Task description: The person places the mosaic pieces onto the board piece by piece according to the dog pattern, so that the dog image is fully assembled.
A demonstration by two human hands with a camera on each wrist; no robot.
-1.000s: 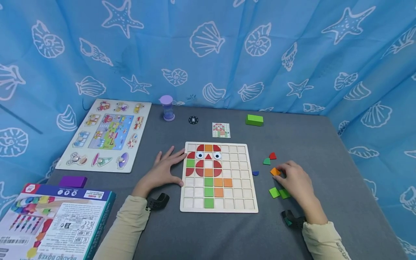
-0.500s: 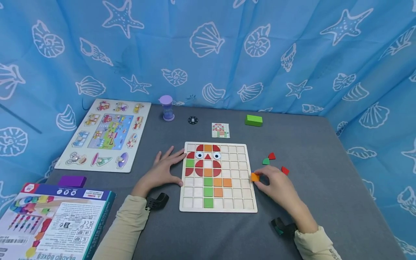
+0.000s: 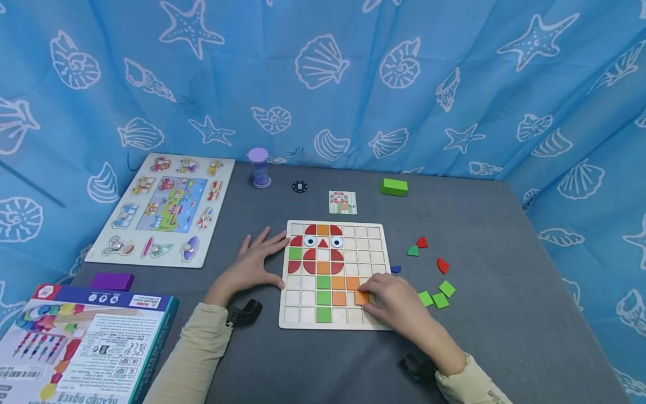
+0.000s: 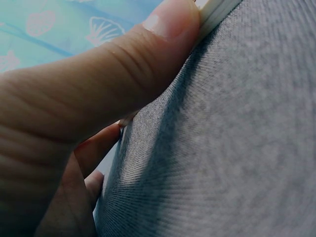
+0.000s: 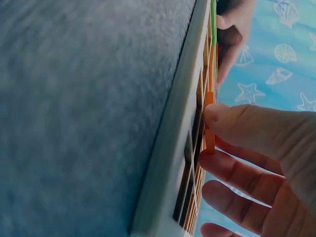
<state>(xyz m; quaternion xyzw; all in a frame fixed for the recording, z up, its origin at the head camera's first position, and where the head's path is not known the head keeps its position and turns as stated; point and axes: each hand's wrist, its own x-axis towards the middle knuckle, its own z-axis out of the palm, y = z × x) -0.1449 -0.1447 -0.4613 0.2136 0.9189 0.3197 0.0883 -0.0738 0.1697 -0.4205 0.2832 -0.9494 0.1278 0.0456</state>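
Note:
A wooden grid board (image 3: 362, 244) lies in the middle of the table, with red, orange and green tiles and two eye tiles in its cells. My left hand (image 3: 247, 269) rests at its left edge, fingers spread; in the left wrist view the thumb (image 4: 168, 24) touches the board's side. Over the lower right cells, my right hand (image 3: 401, 303) pinches an orange square tile (image 3: 360, 298) beside two orange tiles set in the grid. The right wrist view shows that orange tile (image 5: 210, 140) between thumb and fingers, close over the grid and slightly raised.
Right of the board lie three green squares (image 3: 441, 301), red quarter-round pieces (image 3: 443, 265), a green one (image 3: 413, 251) and a blue piece (image 3: 396, 269). Behind it are a pattern card (image 3: 342, 202), green block (image 3: 393, 187) and hourglass-like timer (image 3: 260, 168). A peg puzzle (image 3: 214, 247) and box (image 3: 101, 336) stand left.
My right hand has carried the orange tile from the loose pieces at the right, leftward onto the board. The left hand has stayed at the board's edge.

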